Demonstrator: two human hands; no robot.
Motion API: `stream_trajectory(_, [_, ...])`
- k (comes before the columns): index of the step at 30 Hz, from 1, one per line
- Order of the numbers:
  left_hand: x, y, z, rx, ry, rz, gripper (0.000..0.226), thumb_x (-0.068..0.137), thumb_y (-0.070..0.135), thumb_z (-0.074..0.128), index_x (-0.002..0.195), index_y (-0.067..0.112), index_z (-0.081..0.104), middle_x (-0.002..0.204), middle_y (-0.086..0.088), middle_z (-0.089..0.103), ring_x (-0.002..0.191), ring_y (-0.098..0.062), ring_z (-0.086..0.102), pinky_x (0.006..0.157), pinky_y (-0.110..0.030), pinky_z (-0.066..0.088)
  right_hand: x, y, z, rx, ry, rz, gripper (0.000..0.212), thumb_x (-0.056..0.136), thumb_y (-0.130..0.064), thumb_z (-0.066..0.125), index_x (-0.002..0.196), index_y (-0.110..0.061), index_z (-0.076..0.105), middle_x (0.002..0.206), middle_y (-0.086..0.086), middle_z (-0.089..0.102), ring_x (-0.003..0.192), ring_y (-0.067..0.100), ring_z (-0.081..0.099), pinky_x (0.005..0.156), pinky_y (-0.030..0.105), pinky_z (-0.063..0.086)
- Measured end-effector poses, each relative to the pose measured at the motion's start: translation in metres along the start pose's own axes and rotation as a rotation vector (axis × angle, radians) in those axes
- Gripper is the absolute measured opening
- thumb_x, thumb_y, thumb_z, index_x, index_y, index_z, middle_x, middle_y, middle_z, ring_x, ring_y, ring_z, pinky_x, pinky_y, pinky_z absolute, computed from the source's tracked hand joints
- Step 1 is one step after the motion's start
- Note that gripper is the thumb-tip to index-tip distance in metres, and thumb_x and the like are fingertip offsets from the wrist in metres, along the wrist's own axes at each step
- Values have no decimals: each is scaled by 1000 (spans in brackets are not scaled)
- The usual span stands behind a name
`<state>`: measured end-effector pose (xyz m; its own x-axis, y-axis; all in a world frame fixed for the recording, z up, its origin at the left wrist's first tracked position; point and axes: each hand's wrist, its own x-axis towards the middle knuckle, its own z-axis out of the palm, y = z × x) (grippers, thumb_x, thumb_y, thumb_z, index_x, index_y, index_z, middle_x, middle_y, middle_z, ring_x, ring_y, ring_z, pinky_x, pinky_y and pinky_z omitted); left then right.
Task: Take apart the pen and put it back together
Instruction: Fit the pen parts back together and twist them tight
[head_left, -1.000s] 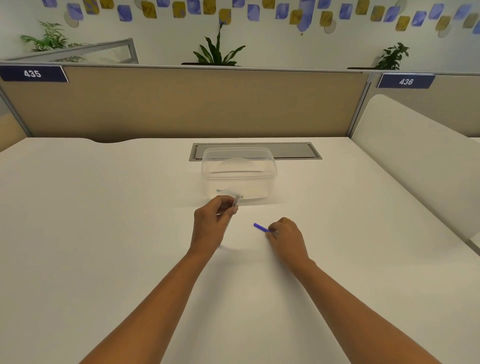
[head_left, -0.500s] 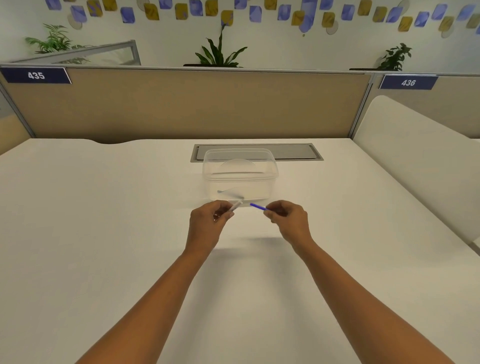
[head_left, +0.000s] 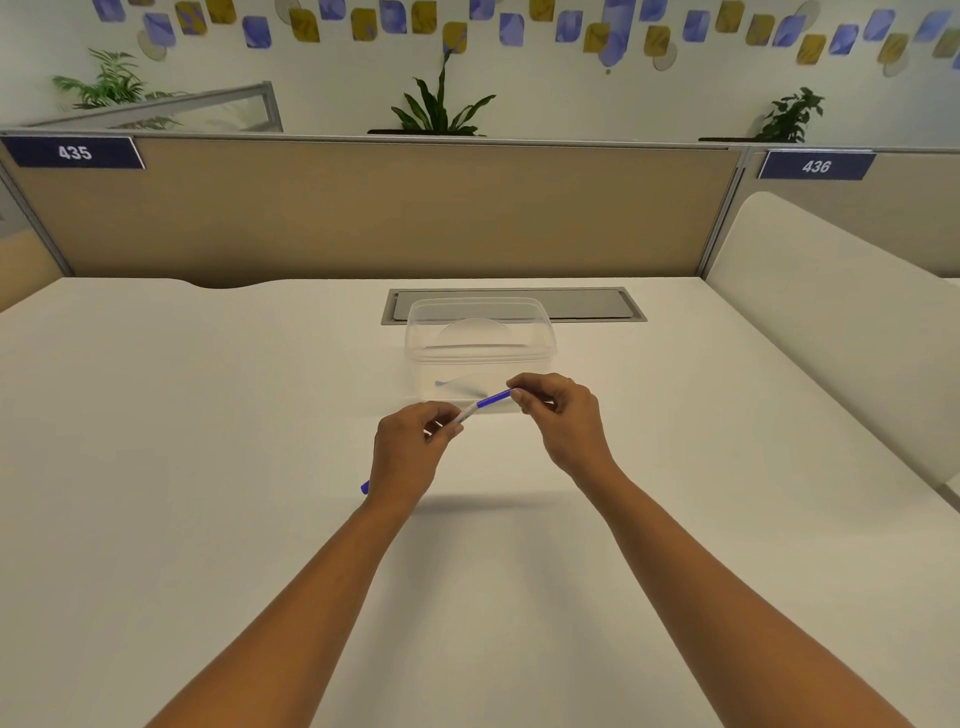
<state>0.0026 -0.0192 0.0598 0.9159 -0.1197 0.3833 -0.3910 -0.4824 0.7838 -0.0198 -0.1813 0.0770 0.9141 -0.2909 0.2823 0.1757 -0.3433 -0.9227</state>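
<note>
A pen is held between both hands above the white desk (head_left: 208, 467). My left hand (head_left: 410, 452) grips the pale barrel (head_left: 466, 414) at its lower left end. My right hand (head_left: 561, 421) pinches the blue part (head_left: 493, 400) at its upper right end. The blue part meets the barrel in one slanted line; whether it is fully seated I cannot tell. A small blue piece (head_left: 365, 487) lies on the desk, peeking out beside my left wrist and mostly hidden by it.
A clear plastic box (head_left: 480, 338) stands just behind the hands, in front of a grey cable hatch (head_left: 597, 304). A beige partition (head_left: 363, 208) closes the back. A white rounded panel (head_left: 831, 322) borders the right side.
My right hand lifted the blue part off the desk and brought it up to the barrel in my left hand; the two parts now touch end to end.
</note>
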Motion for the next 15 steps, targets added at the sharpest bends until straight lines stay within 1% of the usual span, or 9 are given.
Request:
stream_trajectory(4, [0,1,0,-11,5,-5,9,76,3,68,82,9,69,72,0,63,58,-7,53,53,-7,40,1,0,-1,2,40,-6,14,84,-8,60,95,-9,69,91,3,63,80,16,57,68,7,45])
stream_trajectory(8, [0,0,0,-23,-3,0,8,75,2,68,81,9,69,72,-1,64,59,-7,54,53,-8,40,1,1,-2,-23,9,-6,14,84,-8,60,94,-9,69,90,1,62,82,17,58,71,9,46])
stream_trajectory(11, [-1,-1,0,-5,-10,14,8,75,3,69,81,9,68,72,0,64,60,-7,54,54,-10,41,1,0,-3,-29,-10,-13,14,84,-6,60,94,-8,69,90,3,62,85,18,58,77,16,48])
stream_trajectory(15, [-1,-1,-1,6,-7,29,8,75,3,69,81,8,68,72,0,64,59,-7,54,54,-9,41,2,-2,-1,-53,-9,-37,14,84,-7,60,95,-9,69,89,3,62,86,17,58,71,7,46])
